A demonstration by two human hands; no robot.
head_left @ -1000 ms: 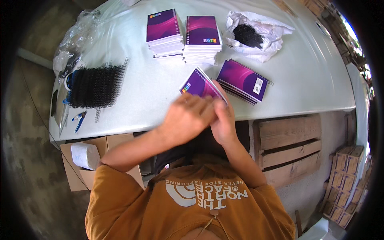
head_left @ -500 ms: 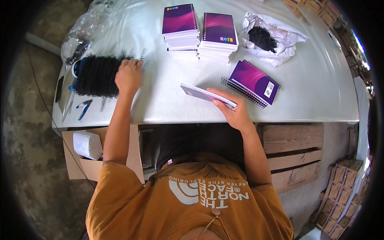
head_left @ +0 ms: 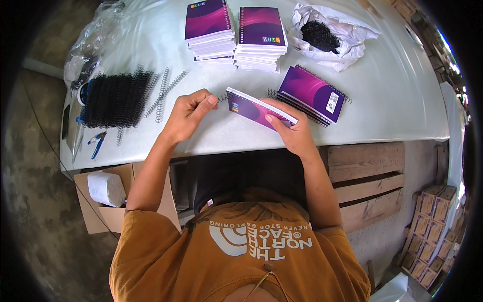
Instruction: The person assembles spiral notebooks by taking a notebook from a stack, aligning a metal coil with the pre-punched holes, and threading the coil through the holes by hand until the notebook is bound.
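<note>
Notebook (head_left: 259, 109): in the head view we see a purple-covered notebook held tilted just above the table (head_left: 382, 100), near its front edge and in front of the two notebook stacks.
Right hand (head_left: 292, 132): our right hand grips the notebook's near end, fingers (head_left: 275, 105) curled over the cover and the thumb pressed on the near edge, so it is closed on the notebook.
Left hand (head_left: 187, 115): just left of the notebook, our left hand has thumb and fingers pinched together on a short black spiral coil (head_left: 222, 97); the coil's free end reaches the notebook's left corner, and we cannot tell whether it touches.
Bound notebooks (head_left: 312, 95): just right of the held notebook, a few purple notebooks with black spirals lie flat, overlapping one another.
Notebook stacks (head_left: 235, 31): behind the held notebook, two tall stacks of purple notebooks stand side by side, nearly touching.
White bag (head_left: 347, 38): right of the stacks, a crumpled white bag lies open with a dark tangle of coils inside.
Coil pile (head_left: 116, 98): well left of the held notebook, a dense row of black spiral coils lies on the table, with several loose grey coils (head_left: 163, 93) just beside it.
Blue-handled pliers (head_left: 96, 143): left of the coil pile's near end, close to the table edge.
Cardboard box (head_left: 108, 201): below the table's left end, an open box holds a white roll (head_left: 105, 189).
</note>
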